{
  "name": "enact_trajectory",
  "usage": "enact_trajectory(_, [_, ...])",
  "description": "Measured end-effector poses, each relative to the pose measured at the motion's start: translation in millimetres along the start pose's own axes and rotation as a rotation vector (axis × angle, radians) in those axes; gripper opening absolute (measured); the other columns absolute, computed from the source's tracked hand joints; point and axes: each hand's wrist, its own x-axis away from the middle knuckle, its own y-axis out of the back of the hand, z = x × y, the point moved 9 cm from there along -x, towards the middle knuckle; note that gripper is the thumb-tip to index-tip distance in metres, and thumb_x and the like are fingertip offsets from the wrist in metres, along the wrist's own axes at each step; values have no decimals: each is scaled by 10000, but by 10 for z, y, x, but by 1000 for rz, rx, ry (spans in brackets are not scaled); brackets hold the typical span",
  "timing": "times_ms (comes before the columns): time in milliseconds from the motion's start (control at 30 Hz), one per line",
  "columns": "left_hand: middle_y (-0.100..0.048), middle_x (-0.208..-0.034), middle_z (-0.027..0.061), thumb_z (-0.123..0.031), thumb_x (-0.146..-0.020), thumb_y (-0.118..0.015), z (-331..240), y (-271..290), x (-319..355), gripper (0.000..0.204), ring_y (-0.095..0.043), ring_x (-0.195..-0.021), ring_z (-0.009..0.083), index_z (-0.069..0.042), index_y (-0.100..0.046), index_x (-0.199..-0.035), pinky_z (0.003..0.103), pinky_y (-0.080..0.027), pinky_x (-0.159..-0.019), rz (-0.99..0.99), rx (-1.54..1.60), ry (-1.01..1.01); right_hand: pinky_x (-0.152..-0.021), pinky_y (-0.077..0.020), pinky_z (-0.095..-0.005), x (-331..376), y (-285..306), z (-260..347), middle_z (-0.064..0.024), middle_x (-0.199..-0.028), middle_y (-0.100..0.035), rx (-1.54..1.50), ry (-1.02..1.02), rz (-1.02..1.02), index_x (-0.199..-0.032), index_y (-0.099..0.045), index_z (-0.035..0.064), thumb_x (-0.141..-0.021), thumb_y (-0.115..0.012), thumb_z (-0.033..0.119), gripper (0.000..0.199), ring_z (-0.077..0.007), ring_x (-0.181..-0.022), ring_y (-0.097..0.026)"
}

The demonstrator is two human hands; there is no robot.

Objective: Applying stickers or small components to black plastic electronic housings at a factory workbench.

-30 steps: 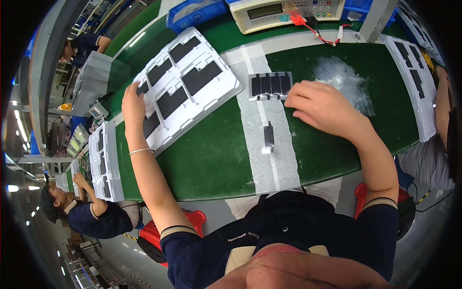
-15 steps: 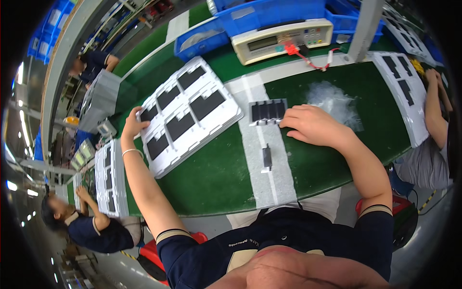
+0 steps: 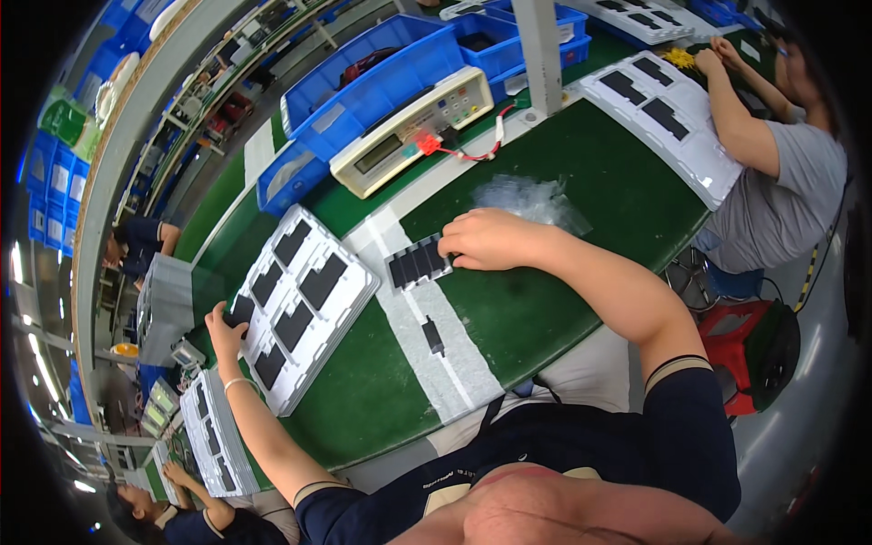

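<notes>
My left hand [image 3: 225,334] is at the left edge of a white moulded tray [image 3: 338,325], its thumb and fingers closed on a flat black rectangular piece [image 3: 240,312] there. Several more such black pieces with stepped edges lie in the tray's pockets. My right hand [image 3: 486,240] rests with bent fingers on the right end of a small pale holder with a row of black strips [image 3: 416,263]; its fingertips are partly hidden. Nearer to me, a single small black piece with narrow ends [image 3: 433,336] lies on the pale strip across the green table.
Clear plastic film [image 3: 531,202] lies beyond my right hand. A bench meter [image 3: 413,132] with red and black leads stands at the back before blue bins [image 3: 372,64]. Another white tray [image 3: 668,118] is at right, beside a seated person [image 3: 781,173]. Stacked trays [image 3: 216,431] stand at left.
The view has swung, so the table sits turned and further left. My left hand now has its fingers around a black piece at the tray's edge. My right hand stays at the holder's end.
</notes>
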Motion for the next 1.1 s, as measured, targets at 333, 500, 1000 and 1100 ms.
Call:
enact_trajectory(333, [-619,-870,64,-73,-829,-611,-482,66,244,167,-589,-781,132,11,-593,-972,255,-481,-723,-306,1431,236,-724,-476,-359,0,94,483,-53,-873,-574,-72,242,-204,-914,-590,74,-717,-660,180,234,-250,-855,-559])
enact_trajectory(500, [-580,-817,7,-39,-776,-642,-2483,-311,1149,83,-515,-735,66,-6,-629,-851,209,-414,-680,321,1249,95,-695,-468,-320,-22,184,638,-71,-885,-553,-379,85,-396,-1038,-544,77,-748,-668,243,357,-223,-797,-551])
enact_trajectory(1000, [-609,-612,65,-279,-930,-465,-3183,-714,1997,369,-557,-491,100,15,-597,-751,212,-425,-443,1107,1397,135,-529,-423,-267,-50,-232,631,-56,-689,-576,-674,-148,-2,-765,-583,0,-773,-642,85,105,-152,-578,-533])
enact_trajectory(1100, [-599,-602,55,-275,-926,-474,-3168,-696,2023,356,-544,-483,89,5,-594,-742,210,-415,-436,1055,1369,44,-605,-427,-248,-34,-358,560,-36,-739,-584,-911,-258,102,-819,-576,-5,-835,-581,108,115,-99,-678,-534])
